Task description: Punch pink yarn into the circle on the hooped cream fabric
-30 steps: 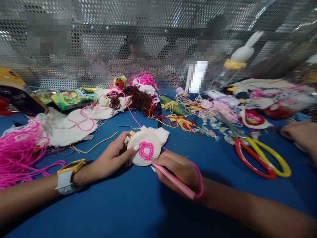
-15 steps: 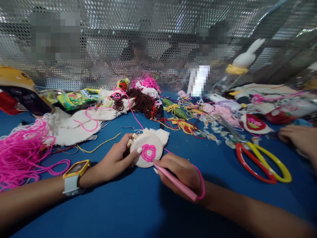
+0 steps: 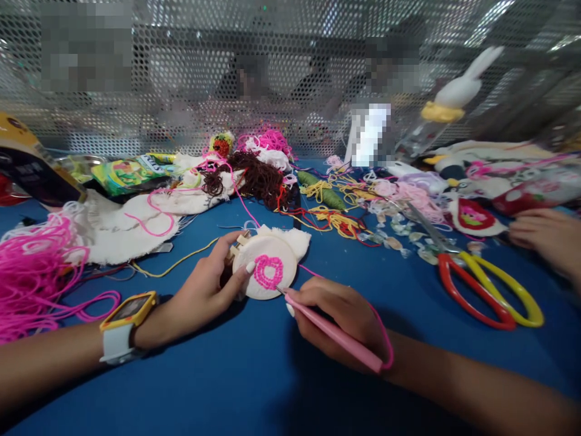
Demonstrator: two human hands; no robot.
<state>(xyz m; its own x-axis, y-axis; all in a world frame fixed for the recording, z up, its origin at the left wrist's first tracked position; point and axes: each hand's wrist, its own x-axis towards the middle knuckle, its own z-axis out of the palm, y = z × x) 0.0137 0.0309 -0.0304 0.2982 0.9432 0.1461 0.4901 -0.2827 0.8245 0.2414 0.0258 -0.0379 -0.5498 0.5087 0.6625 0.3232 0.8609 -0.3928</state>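
My left hand (image 3: 213, 284) grips a small round embroidery hoop (image 3: 242, 284) by its left edge, thumb on the front of the cloth. White fabric is stretched in it, bearing a ring of pink yarn stitches (image 3: 269, 272). A frayed flap of the same fabric sticks out behind the hoop. My right hand (image 3: 336, 315) is closed around a pink punch needle (image 3: 338, 336), its metal tip at the lower right of the stitched ring. Pink yarn leaves the handle's back end and loops over the hand. The fingers below the handle are partly hidden.
Scissors (image 3: 481, 290) with red and yellow handles lie to the right, near another person's hand (image 3: 544, 242). Pink yarn (image 3: 36, 272) is heaped at left beside white cloth (image 3: 109, 230). Wrapped candies (image 3: 394, 236), yarn skeins (image 3: 333, 200) and a snack bag (image 3: 131, 172) lie farther back.
My right hand has drawn back slightly to the right, and the needle's metal tip now shows outside the cloth. The hoop has shifted a little left in view. Both hands keep their grips.
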